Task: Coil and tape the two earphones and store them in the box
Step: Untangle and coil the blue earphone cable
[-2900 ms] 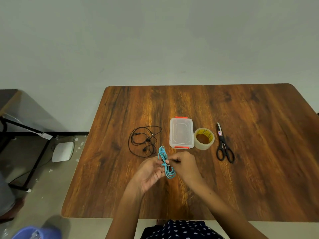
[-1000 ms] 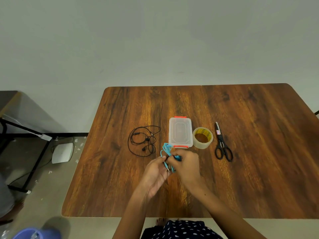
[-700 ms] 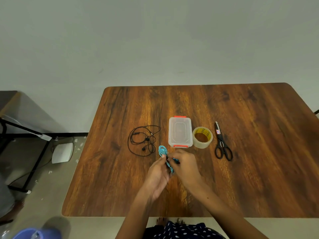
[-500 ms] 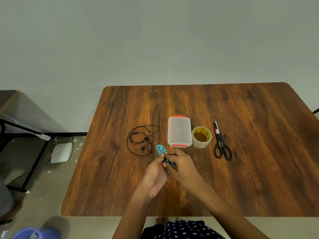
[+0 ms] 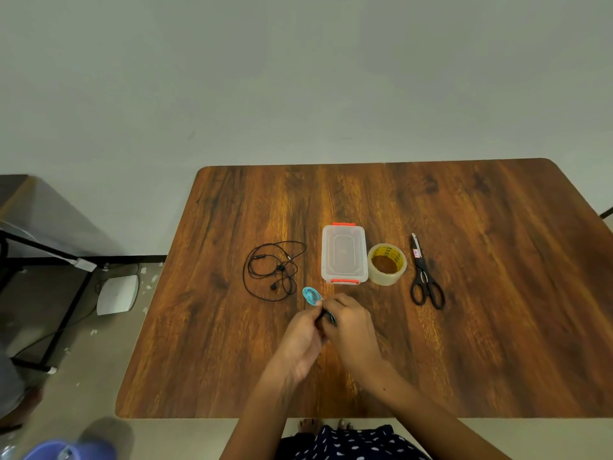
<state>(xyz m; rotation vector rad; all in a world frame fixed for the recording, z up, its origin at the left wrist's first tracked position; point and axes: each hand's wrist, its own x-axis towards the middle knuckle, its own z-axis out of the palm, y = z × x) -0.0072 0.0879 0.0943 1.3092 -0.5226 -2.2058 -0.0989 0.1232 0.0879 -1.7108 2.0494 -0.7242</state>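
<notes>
Both hands meet over the middle of the wooden table (image 5: 497, 327). My left hand (image 5: 303, 340) and my right hand (image 5: 348, 330) both grip the blue earphone (image 5: 311, 295), wound into a tight bundle; a small loop sticks out above my fingers, the rest is hidden between the hands. The black earphone (image 5: 273, 270) lies loose and uncoiled on the table to the left. A clear plastic box (image 5: 344, 254) with orange clips sits shut behind my hands.
A roll of clear tape (image 5: 386, 264) stands right of the box, and black scissors (image 5: 425, 277) lie further right. Left of the table are a black metal frame (image 5: 49, 293), a white device (image 5: 117, 293) on the floor and a blue tub (image 5: 66, 451).
The blue earphone has gone from a long loose coil to a short tight bundle as my right hand wrapped cable round it. Both hands stayed over the table's middle.
</notes>
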